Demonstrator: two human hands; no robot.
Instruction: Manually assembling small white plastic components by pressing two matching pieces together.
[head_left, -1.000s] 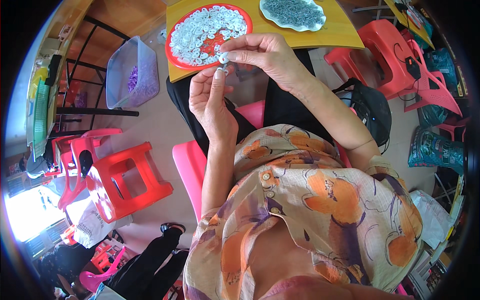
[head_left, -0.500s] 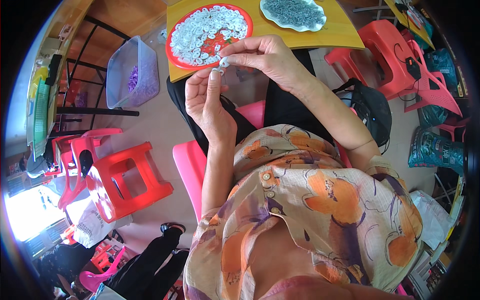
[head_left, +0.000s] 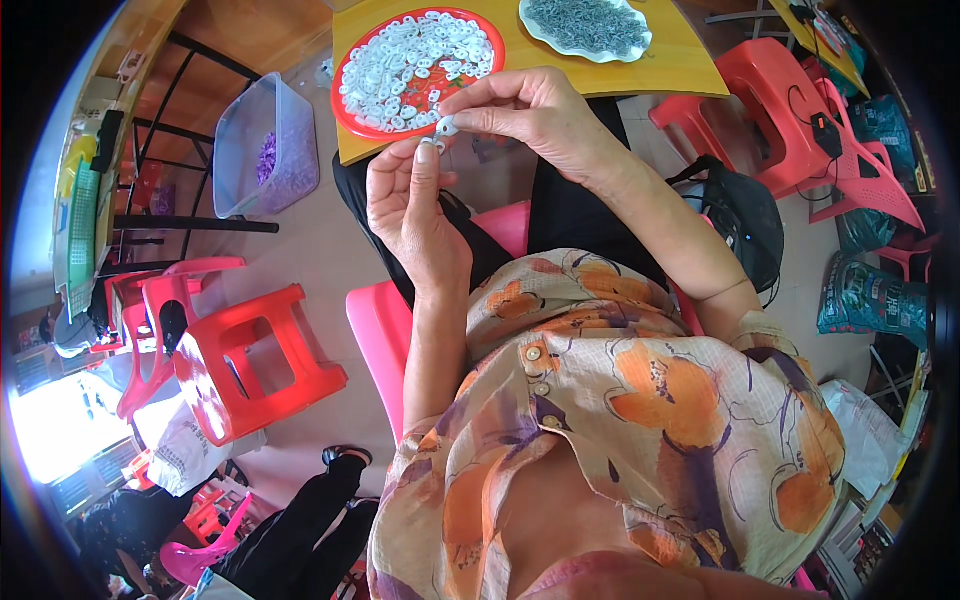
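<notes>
My right hand (head_left: pixel 540 118) pinches a small white plastic piece (head_left: pixel 446 127) between thumb and forefinger, just past the table's near edge. Right below it, my left hand (head_left: pixel 425 210) is closed with its thumb up, gripping a small shiny piece (head_left: pixel 437 145) whose exact kind is too small to make out. The two pieces meet or nearly meet between my fingertips. Behind them, a red round tray (head_left: pixel 497 40) holds many white plastic pieces with holes in them. To its right, a white wavy-edged plate (head_left: pixel 530 32) carries a heap of small grey metal-looking parts.
Both dishes stand on a yellow table (head_left: pixel 690 70). At left are a clear plastic bin (head_left: pixel 235 160) with purple items and a red stool (head_left: pixel 265 360). On the right are another red stool (head_left: pixel 755 120) and a black bag (head_left: pixel 745 225). Another person's legs (head_left: pixel 310 540) show at lower left.
Both hands have shifted very slightly left with the pieces still in their fingers. Otherwise the scene is the same.
</notes>
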